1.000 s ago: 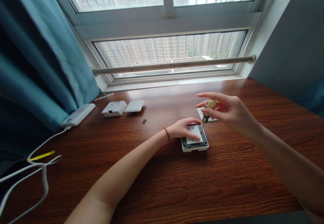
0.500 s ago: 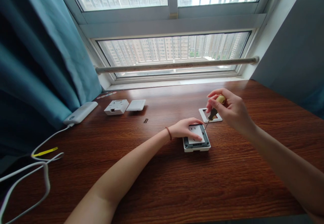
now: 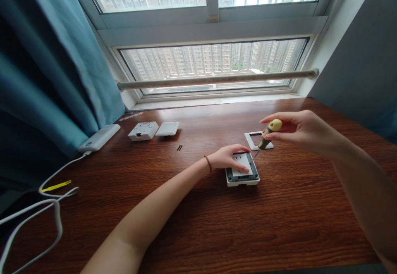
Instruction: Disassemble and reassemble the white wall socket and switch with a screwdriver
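Observation:
A wall socket with a white face and dark grey frame sits on a white box on the table. My left hand grips it from the left, thumb across the face and fingers along the far edge. In my right hand is a screwdriver with a yellow and dark handle, held by the fingertips and leaning to the right. Its thin shaft reaches down to the right side of the socket's frame; the tip's exact contact is too small to tell. Behind the screwdriver lies a white cover frame.
Left of the hands, a white mounting box, a white switch panel and two small screws lie on the wooden table. Farther left are a white power strip, its cable and a blue curtain. A window stands behind.
My right hand has shifted right and its fingers have opened out along the handle, which now leans more to the right. The left hand and socket stay nearly in place.

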{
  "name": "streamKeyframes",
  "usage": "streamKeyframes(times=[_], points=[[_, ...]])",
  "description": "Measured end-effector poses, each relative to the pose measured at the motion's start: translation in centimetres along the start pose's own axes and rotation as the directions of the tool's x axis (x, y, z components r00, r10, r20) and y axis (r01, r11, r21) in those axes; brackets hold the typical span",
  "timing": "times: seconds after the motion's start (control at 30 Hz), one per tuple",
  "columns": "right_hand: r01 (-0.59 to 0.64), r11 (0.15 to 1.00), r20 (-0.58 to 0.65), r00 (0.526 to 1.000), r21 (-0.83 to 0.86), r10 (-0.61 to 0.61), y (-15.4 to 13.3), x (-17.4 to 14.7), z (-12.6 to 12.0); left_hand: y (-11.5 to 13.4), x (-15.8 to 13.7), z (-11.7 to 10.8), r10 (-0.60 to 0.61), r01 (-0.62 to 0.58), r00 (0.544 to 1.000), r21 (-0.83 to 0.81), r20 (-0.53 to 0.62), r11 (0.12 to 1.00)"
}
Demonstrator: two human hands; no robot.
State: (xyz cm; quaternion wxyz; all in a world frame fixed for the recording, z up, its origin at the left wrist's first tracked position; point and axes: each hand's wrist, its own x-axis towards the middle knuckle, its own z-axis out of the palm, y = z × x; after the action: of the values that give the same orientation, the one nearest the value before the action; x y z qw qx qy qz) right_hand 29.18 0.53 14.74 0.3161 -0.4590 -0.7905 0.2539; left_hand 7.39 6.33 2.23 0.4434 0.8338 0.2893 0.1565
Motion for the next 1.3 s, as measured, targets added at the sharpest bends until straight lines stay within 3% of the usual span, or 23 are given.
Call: streamKeyframes(times=[0.1,0.17,0.33,0.5,0.67,0.73,0.8,0.9,0.97,1.03,1.1,1.17,1.3], points=[[-0.005,0.987,-0.077,0.997,-0.162,-0.008,-0.6,-0.1,0.4,0.0,0.0,0.0,-0.002,0.002,1.0,-0.003,-0.001,1.0],[0.004,0.983,-0.087,0.996,-0.182,-0.02,-1.0,-0.2,1.0,0.0,0.0,0.0,-0.006,0.006,1.0,0.001,-0.008,1.0],[-0.086,0.996,-0.156,0.984,0.027,0.089,-1.3,0.0,2.3,0.3,-0.1,0.0,-0.002,0.002,1.0,0.005,-0.011,1.0],[-0.181,0.94,0.02,0.983,0.289,0.183,-0.9,0.4,1.7,0.3,-0.1,0.0,-0.007,0.007,1.0,0.009,-0.009,1.0],[-0.263,0.891,0.255,0.951,0.369,0.175,-0.9,0.3,0.0,0.2,0.0,0.0,-0.008,0.008,1.0,0.012,-0.004,1.0],[-0.272,0.895,0.29,0.941,0.353,0.172,-0.8,0.1,-0.3,0.1,0.0,0.0,-0.005,0.005,1.0,0.015,0.001,1.0],[-0.25,0.928,0.245,0.952,0.277,0.183,-0.8,-0.1,-0.3,0.1,0.0,0.0,0.001,-0.002,1.0,0.02,0.003,1.0],[-0.174,0.985,0.01,0.985,-0.002,0.174,-0.9,-0.2,0.3,0.0,0.0,0.0,0.005,-0.005,1.0,0.029,0.001,1.0],[-0.141,0.971,-0.163,0.98,-0.192,0.11,-1.0,-0.2,0.9,0.0,0.0,0.0,0.003,-0.003,1.0,0.033,0.0,0.999],[-0.122,0.959,-0.245,0.968,-0.257,0.058,-1.0,-0.1,1.3,0.0,0.0,0.0,0.003,-0.003,1.0,0.034,-0.001,0.999],[-0.108,0.981,-0.21,0.975,-0.16,0.073,-0.8,0.2,1.5,0.0,0.0,0.0,0.004,-0.004,1.0,0.033,-0.002,0.999],[-0.126,0.992,-0.084,0.988,0.029,0.128,-0.4,0.4,1.5,0.1,0.0,0.0,0.006,-0.006,1.0,0.031,-0.002,0.999],[-0.215,0.929,0.136,0.974,0.302,0.181,0.0,0.9,0.9,0.0,0.0,-0.1,0.001,-0.001,1.0,0.03,0.002,1.0]])
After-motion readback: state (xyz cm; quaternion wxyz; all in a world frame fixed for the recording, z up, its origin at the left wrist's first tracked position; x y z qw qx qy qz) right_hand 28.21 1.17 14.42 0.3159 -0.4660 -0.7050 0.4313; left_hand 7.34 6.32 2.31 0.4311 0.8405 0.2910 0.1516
